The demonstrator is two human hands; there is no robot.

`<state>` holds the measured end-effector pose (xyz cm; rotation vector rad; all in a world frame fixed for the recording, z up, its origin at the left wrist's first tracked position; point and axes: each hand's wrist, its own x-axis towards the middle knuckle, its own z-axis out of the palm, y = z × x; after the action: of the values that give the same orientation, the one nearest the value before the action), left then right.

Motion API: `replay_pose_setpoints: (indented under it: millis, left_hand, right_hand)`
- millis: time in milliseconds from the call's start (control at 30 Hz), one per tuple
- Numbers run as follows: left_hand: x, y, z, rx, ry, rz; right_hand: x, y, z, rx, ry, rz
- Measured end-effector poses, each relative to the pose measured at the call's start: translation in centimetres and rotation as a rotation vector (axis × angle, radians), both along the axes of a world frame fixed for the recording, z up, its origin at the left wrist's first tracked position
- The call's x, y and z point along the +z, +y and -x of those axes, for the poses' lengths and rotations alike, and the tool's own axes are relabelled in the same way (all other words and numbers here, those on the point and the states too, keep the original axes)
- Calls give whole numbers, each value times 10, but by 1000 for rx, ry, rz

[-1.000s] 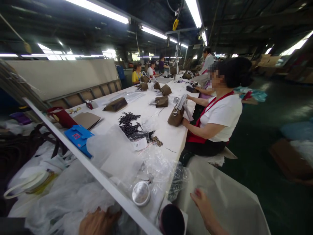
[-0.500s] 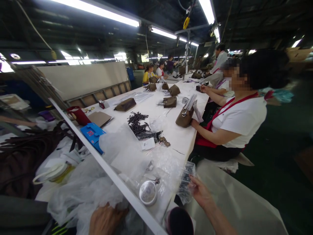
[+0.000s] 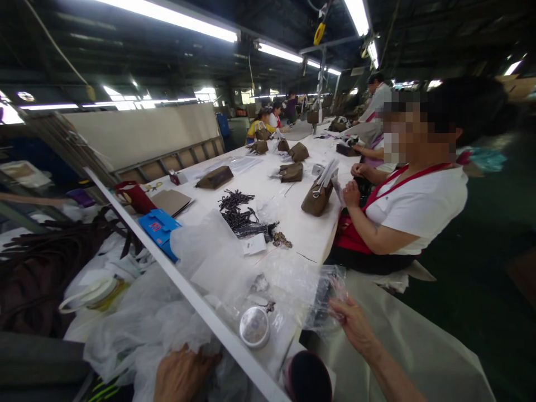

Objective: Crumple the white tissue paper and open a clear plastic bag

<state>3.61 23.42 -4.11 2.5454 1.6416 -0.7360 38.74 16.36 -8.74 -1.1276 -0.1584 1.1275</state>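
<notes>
Plastic sheeting (image 3: 138,329), white and crumpled, lies heaped at the far left beside a pale tape roll (image 3: 90,293) and a bundle of dark brown straps (image 3: 46,262). Just right of that heap the left hand (image 3: 182,374) rests low at the table's near edge, palm down on the sheeting, fingers spread flat and gripping nothing that shows. A white rail (image 3: 184,290) runs diagonally past it. Beyond the rail, up from the left hand, sit a blue card (image 3: 159,226), a brown folder (image 3: 170,201) and a dark red pouch (image 3: 134,195). Between the two hands stands a small round tin (image 3: 254,328) with a silvery lid, and close under it a dark round cap (image 3: 307,379). The right hand (image 3: 354,324) is raised off to the right of the tin, well apart from the left hand, its fingers pinched on the edge of a clear plastic bag (image 3: 324,293) that holds something dark; the bag hangs just left of and above the fingers, over the table edge. Farther up the table (image 3: 293,223) from the bag lie a pile of dark metal parts (image 3: 238,209) and a white tag (image 3: 254,244). Right of those, a seated co-worker (image 3: 414,206) in a white shirt and red apron keeps both hands by a brown handbag (image 3: 317,200).
</notes>
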Motion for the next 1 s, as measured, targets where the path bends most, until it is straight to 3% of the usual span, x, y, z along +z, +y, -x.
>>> replay_pose_setpoints:
  millis: [200, 367, 800, 1000]
  left_hand:
    - [4, -1, -5, 57, -33, -96]
    - [6, 0, -4, 40, -46, -27]
    - [0, 1, -1, 91, -52, -43]
    - [9, -3, -8, 58, 8, -44]
  right_hand:
    - [21, 12, -3, -62, -47, -30]
    - [30, 20, -7, -108, -88, -18]
    - [15, 7, -18, -195, -260, 227]
    - [3, -10, -16, -157, -421, 349]
